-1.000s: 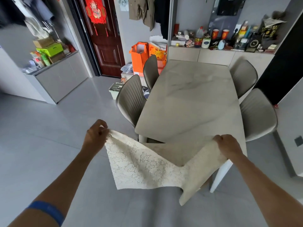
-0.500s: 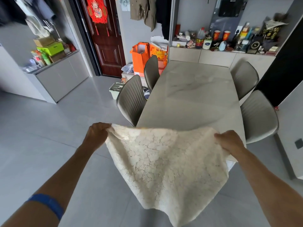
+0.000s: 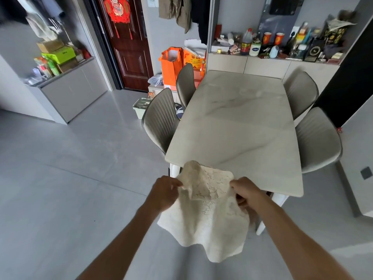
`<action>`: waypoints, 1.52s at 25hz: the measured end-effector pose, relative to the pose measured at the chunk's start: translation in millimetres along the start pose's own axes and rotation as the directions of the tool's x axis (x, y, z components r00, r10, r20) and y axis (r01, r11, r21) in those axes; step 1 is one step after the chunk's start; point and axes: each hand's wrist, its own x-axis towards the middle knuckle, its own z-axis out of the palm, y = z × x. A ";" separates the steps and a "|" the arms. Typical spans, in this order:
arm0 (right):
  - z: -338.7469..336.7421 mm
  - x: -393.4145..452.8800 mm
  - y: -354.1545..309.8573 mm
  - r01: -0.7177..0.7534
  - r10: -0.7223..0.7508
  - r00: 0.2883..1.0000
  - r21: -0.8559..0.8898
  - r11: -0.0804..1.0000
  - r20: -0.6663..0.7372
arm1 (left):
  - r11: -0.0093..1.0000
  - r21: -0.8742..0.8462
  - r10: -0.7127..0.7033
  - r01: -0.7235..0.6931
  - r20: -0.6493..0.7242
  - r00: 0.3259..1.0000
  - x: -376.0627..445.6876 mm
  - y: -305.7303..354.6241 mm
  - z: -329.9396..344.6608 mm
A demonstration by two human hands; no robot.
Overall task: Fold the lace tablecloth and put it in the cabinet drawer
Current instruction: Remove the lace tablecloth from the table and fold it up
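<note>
The cream lace tablecloth [image 3: 205, 221] hangs folded between my hands, in front of the near end of the marble table [image 3: 238, 128]. My left hand [image 3: 164, 191] pinches its upper left edge. Its upper right edge is gripped by my right hand [image 3: 245, 191]. The top part of the cloth flops up and over between my hands, and the rest droops toward the floor. A grey cabinet [image 3: 70, 91] stands at the left wall; no open drawer shows.
Four grey chairs flank the table, two on the left [image 3: 163, 120] and two on the right [image 3: 316, 138]. A cluttered sideboard [image 3: 262, 65] stands behind the table, with orange bags [image 3: 171, 65] and a red door [image 3: 125, 47] beyond. Grey floor stretches to the left.
My hands have come much closer together, so the widely spread cloth is now bunched and doubled between them. The cloth hangs narrower and lower than before.
</note>
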 end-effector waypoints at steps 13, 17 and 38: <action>38.7 -58.8 -15.4 -0.160 -0.036 0.953 0.601 0.783 0.301 | 0.964 0.168 0.225 -0.204 -0.116 0.967 -29.0 45.5 39.9; 20.2 -57.6 -4.9 -0.164 -0.042 0.968 0.751 0.640 0.247 | 0.956 0.193 0.245 -0.221 -0.110 0.963 -24.9 36.1 27.9; -45.0 -46.8 -38.1 0.707 -0.442 0.700 -0.634 0.313 0.561 | 0.927 -0.060 0.371 -0.371 -0.014 0.929 -12.8 57.2 -73.4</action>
